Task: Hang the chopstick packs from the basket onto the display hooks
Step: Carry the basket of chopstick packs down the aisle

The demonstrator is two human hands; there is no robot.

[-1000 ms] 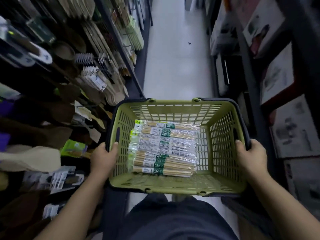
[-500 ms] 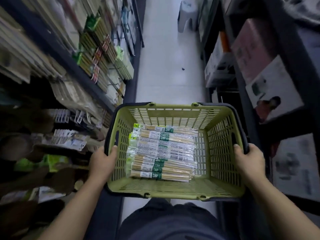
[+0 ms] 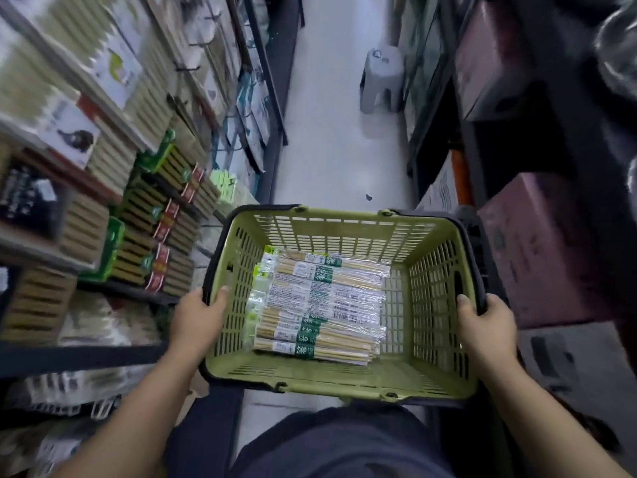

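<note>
Basket (image 3: pixel 344 229) sits in the same grip as half a second ago. I see the left hand (image 3: pixel 198 319) curled over its left rim, thumb inside against the mesh wall. The right hand (image 3: pixel 486 326) wraps the right rim and the dark handle there, thumb on top. Chopstick packs (image 3: pixel 317 305) lie flat in a stack on the basket floor, toward its left side, green labels up, in the same order as before. What differs is the scene around it: the stool (image 3: pixel 381 81) now sits lower in my view, and the left shelves (image 3: pixel 148 215) show blurred stacks of packs with green and red labels. Black hooks (image 3: pixel 188 68) stick out higher on that rack. Pale floor (image 3: pixel 327 132) runs down a narrow aisle; purplish boxes (image 3: pixel 537 250) fill the dim right-hand shelving
</note>
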